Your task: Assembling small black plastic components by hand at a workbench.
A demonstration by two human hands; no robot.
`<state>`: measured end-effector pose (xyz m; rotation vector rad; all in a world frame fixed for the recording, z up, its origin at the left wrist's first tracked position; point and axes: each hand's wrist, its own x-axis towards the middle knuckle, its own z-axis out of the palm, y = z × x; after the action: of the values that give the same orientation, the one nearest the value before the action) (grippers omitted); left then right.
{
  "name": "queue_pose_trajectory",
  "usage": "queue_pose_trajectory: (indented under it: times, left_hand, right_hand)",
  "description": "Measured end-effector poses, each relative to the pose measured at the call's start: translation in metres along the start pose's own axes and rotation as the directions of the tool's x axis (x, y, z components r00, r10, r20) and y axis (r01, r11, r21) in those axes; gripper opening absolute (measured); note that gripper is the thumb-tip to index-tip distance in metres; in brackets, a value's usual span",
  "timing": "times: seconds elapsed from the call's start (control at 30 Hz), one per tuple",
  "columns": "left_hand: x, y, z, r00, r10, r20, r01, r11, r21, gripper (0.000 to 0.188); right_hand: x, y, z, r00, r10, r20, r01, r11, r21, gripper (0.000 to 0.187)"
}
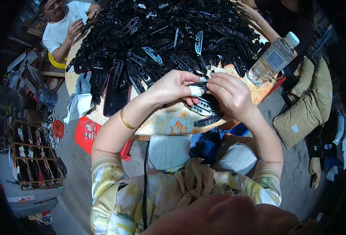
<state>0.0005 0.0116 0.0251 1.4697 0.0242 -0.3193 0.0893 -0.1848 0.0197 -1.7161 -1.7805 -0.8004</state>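
Observation:
My left hand (175,88) and my right hand (231,94) meet over the near edge of the table. Between their fingertips is a small, slim black piece (198,84), partly hidden by the fingers, so its exact kind is unclear. White tape (196,91) wraps a digit of my left hand. Just below the hands lie silver-and-black elongated parts with round holes (202,108) and a dark curved part (208,120). Beyond them spreads a big heap of similar black parts (161,39), a few with bright metal frames (152,55).
A dark-screened phone (117,98) lies left of my forearm on the patterned table cover (173,124). To the right stands a clear bottle (273,58). One co-worker (69,29) sits far left; another's arm (261,21) reaches in far right. Stuffed sacks (302,113) stand on the floor.

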Motion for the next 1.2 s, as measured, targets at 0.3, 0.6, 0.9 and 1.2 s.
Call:
queue_pose_trajectory:
  times: [0.3,0.6,0.9,1.2]
  left_hand:
    - [-0.005,-0.011,0.011,0.923,0.362,-0.131,-0.233,0.796,0.558,0.031]
    - [0.000,-0.002,0.009,0.795,0.602,0.072,-0.369,0.386,0.845,0.038]
    - [0.015,-0.001,-0.008,0.749,0.661,0.041,-0.056,0.002,0.998,0.038]
    - [0.012,-0.008,-0.009,0.752,0.659,0.010,0.059,-0.082,0.995,0.030]
  right_hand:
    - [0.002,-0.005,-0.007,0.846,0.475,0.244,-0.530,0.803,0.273,0.032]
    - [-0.013,0.019,-0.007,0.726,0.544,0.420,-0.681,0.655,0.329,0.026]
    - [-0.014,0.034,-0.006,0.672,0.467,0.575,-0.685,0.687,0.242,0.028]
    - [-0.024,0.037,0.030,0.883,0.447,0.143,-0.419,0.888,-0.191,0.017]
